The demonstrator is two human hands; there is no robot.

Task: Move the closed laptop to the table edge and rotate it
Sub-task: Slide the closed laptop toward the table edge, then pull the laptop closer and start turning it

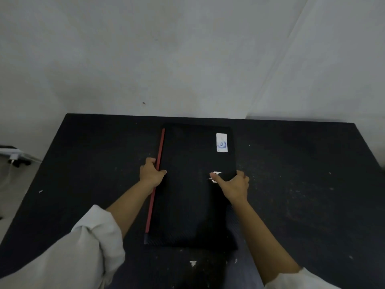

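A closed black laptop (191, 195) lies flat on the dark table (302, 195), its long sides running away from me. A red strip runs along its left edge and a white sticker sits near its far right corner. My left hand (151, 174) grips the left edge over the red strip, thumb on the lid. My right hand (232, 183) grips the right edge, thumb resting on the lid by the silver logo. The laptop's far end lies close to the table's back edge by the wall.
A white wall rises right behind the table. White chips and scuffs dot the tabletop. At the far left, off the table, sits a white charger with a cable (14, 156). Bare tabletop stretches to either side of the laptop.
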